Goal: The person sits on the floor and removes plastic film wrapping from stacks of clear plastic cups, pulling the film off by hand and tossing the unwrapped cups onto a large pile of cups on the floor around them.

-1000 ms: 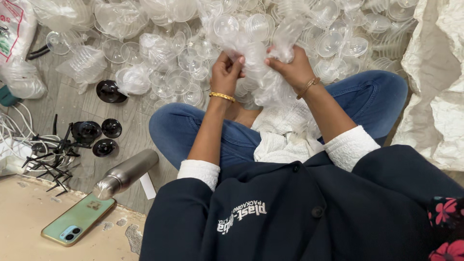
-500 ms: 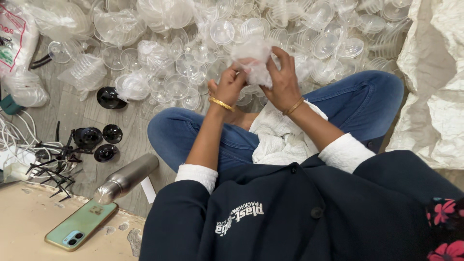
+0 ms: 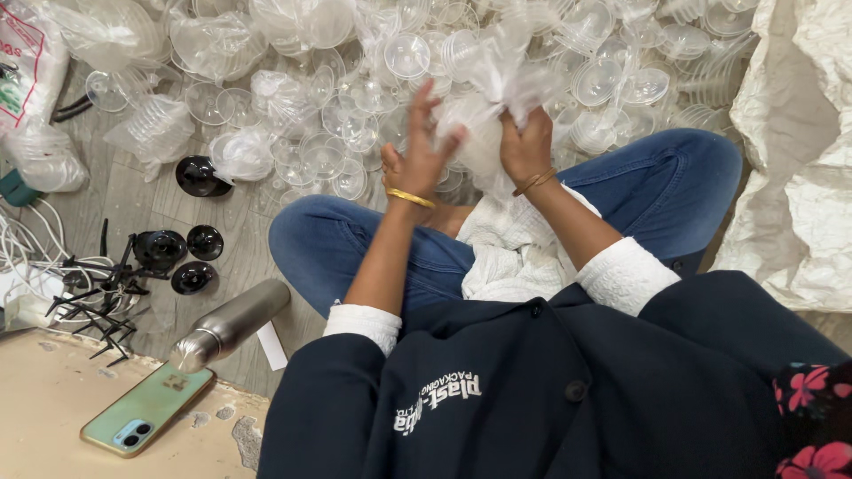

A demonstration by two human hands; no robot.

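Above the lap, right hand (image 3: pixel 525 146) grips a clear plastic bag (image 3: pixel 484 124); left hand (image 3: pixel 419 160) spreads open against it, cups (image 3: pixel 355 53) heaped beyond.

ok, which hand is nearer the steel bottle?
Left. The left hand is raised at the clear plastic bundle, on the same side as the bottle, which lies on the floor down-left. The right hand grips the bundle further right.

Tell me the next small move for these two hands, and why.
Probably close the left hand onto the crumpled clear plastic bag: its fingers are spread open beside the bag, while only the right hand grips it from below, above the lap.
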